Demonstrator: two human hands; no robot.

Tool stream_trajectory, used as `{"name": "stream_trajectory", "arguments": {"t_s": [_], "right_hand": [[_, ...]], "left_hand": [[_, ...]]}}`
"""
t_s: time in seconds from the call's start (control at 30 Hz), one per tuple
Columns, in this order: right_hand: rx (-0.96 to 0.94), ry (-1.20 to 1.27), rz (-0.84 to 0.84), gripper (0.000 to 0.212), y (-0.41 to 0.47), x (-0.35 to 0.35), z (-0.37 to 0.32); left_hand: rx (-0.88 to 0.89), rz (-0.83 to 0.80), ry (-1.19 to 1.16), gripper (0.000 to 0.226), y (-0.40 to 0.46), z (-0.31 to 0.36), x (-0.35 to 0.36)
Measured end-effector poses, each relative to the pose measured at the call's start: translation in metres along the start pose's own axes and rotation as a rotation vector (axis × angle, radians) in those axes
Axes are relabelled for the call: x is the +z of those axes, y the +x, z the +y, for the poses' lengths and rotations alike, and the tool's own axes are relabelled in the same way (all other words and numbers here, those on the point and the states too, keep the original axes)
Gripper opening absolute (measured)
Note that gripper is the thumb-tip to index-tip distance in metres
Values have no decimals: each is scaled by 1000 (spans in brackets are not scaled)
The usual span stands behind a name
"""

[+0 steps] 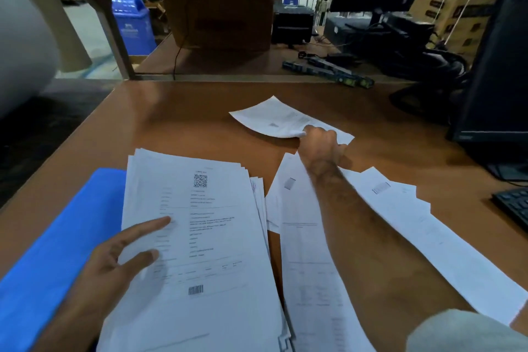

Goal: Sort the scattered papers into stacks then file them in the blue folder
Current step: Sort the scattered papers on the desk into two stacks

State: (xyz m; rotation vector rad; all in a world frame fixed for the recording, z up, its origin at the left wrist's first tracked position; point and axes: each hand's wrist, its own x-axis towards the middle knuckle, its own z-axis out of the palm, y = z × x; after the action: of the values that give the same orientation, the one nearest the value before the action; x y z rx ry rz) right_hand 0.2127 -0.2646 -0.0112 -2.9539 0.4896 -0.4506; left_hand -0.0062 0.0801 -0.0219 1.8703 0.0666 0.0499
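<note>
A thick stack of printed papers (pixel 205 237) lies at the near middle of the brown desk, partly over the blue folder (pixel 57 237) at the near left. My left hand (pixel 114 260) rests on the stack's left edge with straight fingers. My right hand (pixel 323 146) reaches far across the desk and pinches the near edge of a single loose sheet (pixel 274 117). Under my right forearm lie more loose sheets: one long page (pixel 308 251) beside the stack and others (pixel 414 223) fanning to the right.
The brown desk (pixel 185 114) ends at a metal shelf frame (pixel 125 46) along the back. A black monitor (pixel 497 80) stands at the right, with a black keyboard (pixel 514 206) at the right edge. Cables and boxes sit behind the frame.
</note>
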Motion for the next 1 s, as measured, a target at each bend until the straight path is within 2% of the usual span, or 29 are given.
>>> {"name": "stream_trajectory", "arguments": {"t_s": [0.13, 0.2, 0.3, 0.4, 0.47, 0.57, 0.63, 0.77, 0.83, 0.93, 1.0], "right_hand": [[-51, 162, 182, 24, -25, -17, -18], [-111, 248, 202, 24, -49, -28, -32], [-220, 456, 144, 23, -101, -45, -43], [-395, 620, -2, 25, -154, -51, -23], [-413, 483, -75, 30, -173, -48, 5], [-238, 282, -275, 48, -181, -56, 41], [-217, 228, -387, 51, -183, -63, 54], [-190, 164, -404, 39, -182, -72, 56], [-152, 196, -385, 53, -186, -77, 40], [-304, 154, -465, 84, -205, -71, 12], [-451, 87, -586, 84, -209, -62, 15]], "left_hand": [[-32, 2, -53, 50, 3, 2, 4], [-39, 2, -75, 49, 1, 3, 5], [-54, 19, -85, 49, -1, 5, 4], [-68, 39, -82, 46, -6, 11, 4], [-71, 84, -101, 37, -11, 15, 7], [-79, 128, -199, 32, -18, 18, 9], [-100, 92, -246, 35, -21, 20, 7], [-133, 65, -282, 41, -21, 19, 4], [-135, 65, -317, 43, -19, 18, 4], [-135, 38, -387, 56, -15, 10, 4], [-133, 26, -409, 65, -13, 6, 2]]}}
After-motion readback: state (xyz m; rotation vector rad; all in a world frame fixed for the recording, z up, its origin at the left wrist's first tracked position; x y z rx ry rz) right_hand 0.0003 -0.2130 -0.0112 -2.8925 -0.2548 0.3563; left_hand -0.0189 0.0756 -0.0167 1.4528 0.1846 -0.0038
